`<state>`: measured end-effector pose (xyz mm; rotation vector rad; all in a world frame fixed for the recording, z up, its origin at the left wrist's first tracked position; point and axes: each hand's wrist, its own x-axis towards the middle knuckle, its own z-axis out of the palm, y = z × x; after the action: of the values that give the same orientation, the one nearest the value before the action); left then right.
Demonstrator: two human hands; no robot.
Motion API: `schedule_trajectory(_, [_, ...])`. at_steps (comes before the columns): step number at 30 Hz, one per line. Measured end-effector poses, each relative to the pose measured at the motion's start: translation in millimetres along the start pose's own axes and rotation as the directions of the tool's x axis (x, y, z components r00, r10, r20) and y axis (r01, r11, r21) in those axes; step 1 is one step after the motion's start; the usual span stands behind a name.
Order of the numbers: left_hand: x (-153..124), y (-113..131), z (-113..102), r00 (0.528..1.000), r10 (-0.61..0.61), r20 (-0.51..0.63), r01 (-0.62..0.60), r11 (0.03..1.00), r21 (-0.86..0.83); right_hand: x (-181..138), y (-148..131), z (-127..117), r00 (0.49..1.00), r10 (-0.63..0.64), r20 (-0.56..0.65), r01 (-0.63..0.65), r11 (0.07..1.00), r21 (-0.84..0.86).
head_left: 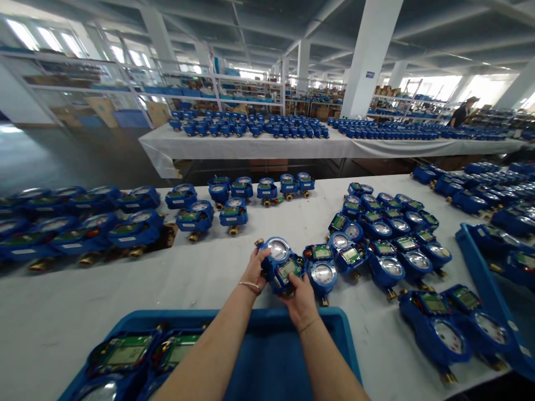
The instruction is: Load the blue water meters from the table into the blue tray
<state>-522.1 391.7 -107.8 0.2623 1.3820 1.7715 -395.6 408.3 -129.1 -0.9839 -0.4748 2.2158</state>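
Note:
Between my two hands is a blue water meter (pixel 276 270) with a round clear dial, a small display and an exposed green circuit board. My left hand (pixel 253 271) grips its left side near the brass fitting. On the lower right, my right hand (pixel 301 301) is closed around the body, thumb by the display. The meter is above the white-covered table, just past the far rim of a blue tray (pixel 292 315). Inside the tray, several similar meters (pixel 125 353) lie at the left. Another water meter (pixel 321 266) stands right beside the held one.
More meters (pixel 384 262) stand in rows to the right, and others (pixel 234 214) at the table's far edge and left. A second blue tray (pixel 485 289) holds meters at far right. Beyond an aisle is another table (pixel 251 146) full of meters. A person (pixel 462 113) stands far back.

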Motion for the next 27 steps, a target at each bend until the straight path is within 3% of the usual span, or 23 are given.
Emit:
schedule_trajectory(3, [-61, 17, -5, 0.994, 0.047, 0.101, -0.034, 0.991, -0.131, -49, -24, -3, 0.986, -0.087, 0.145, 0.099, 0.992, -0.073])
schedule_trajectory(6, [-140, 10, -11, 0.991, 0.021, 0.136, 0.014, 0.967, -0.253, -101, -32, -25, 0.986, -0.034, 0.163, 0.048, 0.995, -0.085])
schedule_trajectory(9, [-214, -26, -21, 0.997, -0.073, 0.033, 0.079, 0.957, -0.279, -144, -17, -65, 0.997, 0.044, 0.067, -0.034, 0.989, -0.143])
schedule_trajectory(12, [-266, -76, -36, 0.972, -0.224, -0.067, 0.194, 0.933, -0.301, -168, 7, -108, 0.994, 0.103, -0.025, -0.106, 0.959, -0.261])
schedule_trajectory(15, [-296, -117, -48, 0.931, -0.345, -0.119, 0.291, 0.898, -0.33, -172, 21, -135, 0.987, 0.156, -0.025, -0.153, 0.903, -0.401])
schedule_trajectory(17, [-306, -133, -52, 0.916, -0.372, -0.152, 0.303, 0.887, -0.348, -167, 22, -138, 0.985, 0.17, 0.01, -0.144, 0.861, -0.487])
schedule_trajectory(20, [-315, -137, -58, 0.893, -0.402, -0.202, 0.322, 0.885, -0.335, -154, 16, -128, 0.97, 0.2, 0.136, -0.084, 0.805, -0.587])
schedule_trajectory(22, [-323, -126, -63, 0.837, -0.511, -0.194, 0.453, 0.848, -0.275, -147, 12, -118, 0.943, 0.235, 0.234, -0.037, 0.775, -0.63])
schedule_trajectory(24, [-331, -107, -71, 0.748, -0.654, -0.116, 0.649, 0.756, -0.083, -140, 10, -111, 0.924, 0.246, 0.292, 0.008, 0.752, -0.659])
schedule_trajectory(25, [-335, -96, -76, 0.728, -0.68, -0.082, 0.685, 0.722, 0.093, -137, 9, -109, 0.921, 0.25, 0.3, 0.017, 0.741, -0.671])
schedule_trajectory(26, [-337, -86, -81, 0.761, -0.645, -0.073, 0.634, 0.715, 0.297, -135, 9, -108, 0.918, 0.257, 0.301, 0.018, 0.732, -0.681])
schedule_trajectory(27, [-338, -77, -85, 0.843, -0.533, -0.069, 0.492, 0.713, 0.499, -133, 10, -107, 0.916, 0.266, 0.3, 0.015, 0.724, -0.689])
